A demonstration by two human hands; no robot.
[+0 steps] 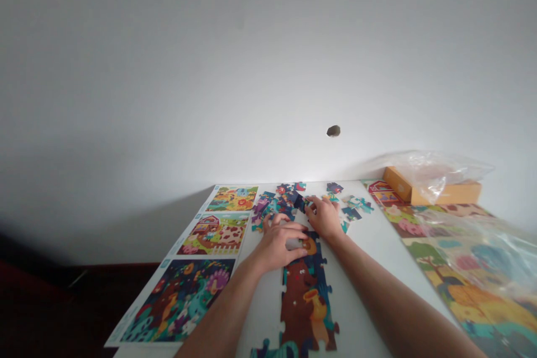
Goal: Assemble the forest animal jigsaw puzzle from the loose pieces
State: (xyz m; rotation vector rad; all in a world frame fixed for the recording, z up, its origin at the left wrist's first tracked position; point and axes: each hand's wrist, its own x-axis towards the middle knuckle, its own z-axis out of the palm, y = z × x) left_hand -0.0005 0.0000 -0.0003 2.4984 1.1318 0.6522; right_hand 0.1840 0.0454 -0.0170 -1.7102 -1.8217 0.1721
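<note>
Down the middle of the white table runs a joined strip of jigsaw puzzle [298,296] showing a brown bear. My left hand [277,243] is open over its far end, thumb near the strip's top edge and fingers spread. Beyond it, my right hand [325,218] has its fingers bent at a dark blue puzzle piece [299,201], seemingly gripping its edge; the fingertips partly hide the contact. A pile of loose puzzle pieces [268,201] lies just past both hands. Several more loose pieces [358,204] are scattered right of my right hand.
On the left lies a sheet with three reference pictures [178,299]. Finished farm and animal puzzles [444,268] cover the right side, partly under clear plastic. An orange box [444,193] with a plastic bag [436,170] stands at the back right. A wall [268,95] with a hole rises behind.
</note>
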